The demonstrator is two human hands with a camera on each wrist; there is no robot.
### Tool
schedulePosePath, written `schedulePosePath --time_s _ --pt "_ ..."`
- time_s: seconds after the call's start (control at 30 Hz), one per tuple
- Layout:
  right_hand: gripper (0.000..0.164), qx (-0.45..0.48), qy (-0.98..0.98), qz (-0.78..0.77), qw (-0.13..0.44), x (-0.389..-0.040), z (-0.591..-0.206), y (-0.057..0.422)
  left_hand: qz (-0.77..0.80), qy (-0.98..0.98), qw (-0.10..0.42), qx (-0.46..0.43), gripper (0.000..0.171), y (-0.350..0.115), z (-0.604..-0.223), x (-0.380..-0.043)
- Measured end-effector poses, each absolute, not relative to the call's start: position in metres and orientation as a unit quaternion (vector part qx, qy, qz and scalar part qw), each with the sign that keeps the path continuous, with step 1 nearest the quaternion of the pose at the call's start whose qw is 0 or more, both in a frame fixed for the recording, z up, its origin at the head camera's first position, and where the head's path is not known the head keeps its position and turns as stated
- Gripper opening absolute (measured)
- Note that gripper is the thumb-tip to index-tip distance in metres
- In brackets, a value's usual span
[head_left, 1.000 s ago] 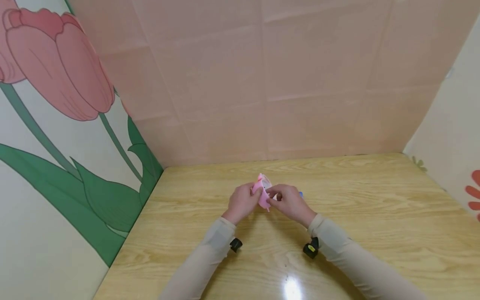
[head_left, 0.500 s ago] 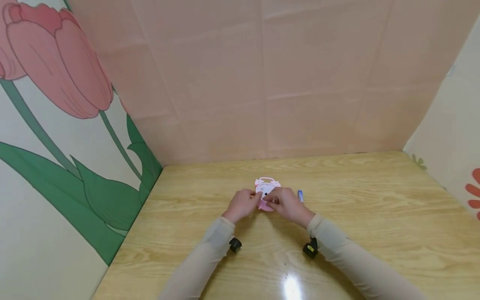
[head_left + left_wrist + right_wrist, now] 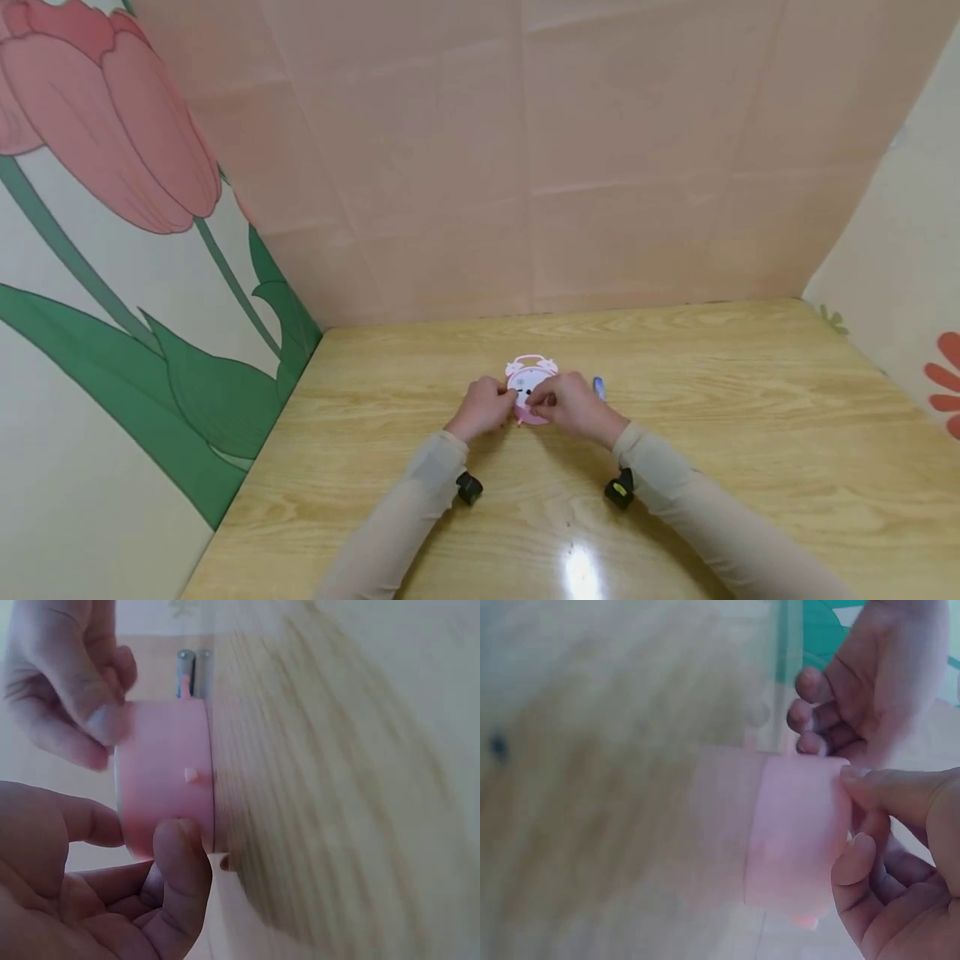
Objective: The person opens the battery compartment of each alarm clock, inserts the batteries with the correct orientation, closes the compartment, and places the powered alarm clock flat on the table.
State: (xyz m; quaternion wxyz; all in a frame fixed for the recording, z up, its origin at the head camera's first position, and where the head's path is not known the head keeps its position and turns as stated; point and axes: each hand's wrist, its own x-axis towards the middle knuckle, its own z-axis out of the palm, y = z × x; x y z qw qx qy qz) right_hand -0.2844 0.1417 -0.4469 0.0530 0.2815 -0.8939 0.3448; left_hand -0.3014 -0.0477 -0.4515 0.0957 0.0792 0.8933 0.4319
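A pink alarm clock [image 3: 529, 392] with a white face and twin bells lies on its back on the wooden table [image 3: 750, 433], face up. My left hand [image 3: 483, 408] holds its left side; in the left wrist view the thumb lies on the pink casing [image 3: 163, 780], the index fingertip by the front rim. Over the lower right of the face is my right hand [image 3: 577, 404], fingers curled, thumb and forefinger together at the rim. The right wrist view shows these right fingertips [image 3: 855, 772] at the casing's front edge. Part of the face is hidden under the fingers.
A small blue stick-like object [image 3: 598, 388] lies just behind the right hand. A pink sheet [image 3: 525, 167] covers the wall at the table's back edge. Tulip-painted panel [image 3: 120, 292] stands on the left, a pale wall [image 3: 892, 275] on the right.
The clock was tilted up on edge between both hands; it has come down flat with its face upward. More of the blue object shows. Both hands have stayed at the clock.
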Motion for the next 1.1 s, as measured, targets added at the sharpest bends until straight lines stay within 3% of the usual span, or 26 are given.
schedulePosePath --time_s 0.23,0.67,1.1 --pt "0.004 0.236 -0.918 0.302 0.104 -0.288 -0.442 0.150 0.453 0.881 0.109 0.082 0.021 -0.049 -0.451 -0.305" --pt "0.008 0.197 -0.930 0.305 0.056 -0.296 -0.447 0.151 0.460 0.873 0.126 0.097 0.021 -0.045 -0.452 -0.307" --pt "0.008 0.231 -0.935 0.256 0.080 -0.297 -0.450 0.149 0.507 0.841 0.159 0.100 0.025 -0.050 -0.454 -0.312"
